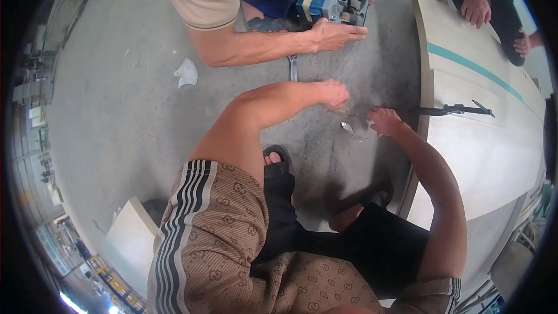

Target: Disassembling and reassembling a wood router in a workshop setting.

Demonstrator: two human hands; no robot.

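Low over the grey floor, my left hand point(335, 94) is held with its fingers curled closed. To the right and slightly nearer, my right hand point(383, 121) has its fingers bent together beside the panel's edge. What either hand holds, if anything, is too small and blurred to name; a faint thin streak shows between them. A small shiny silvery scrap point(347, 128) lies on the floor below that gap. Beyond my left hand is a metal wrench point(293, 68). Farther off, a co-worker's hands steady a blue corded power tool point(327, 4) with a flat base.
At right stands a pale board point(482, 145) with a green stripe and a dark clamp point(456, 110) on its edge. Another person's hand point(476, 10) rests on its far end. A white scrap point(186, 74) lies at left; a pale panel point(129, 244) is at lower left.
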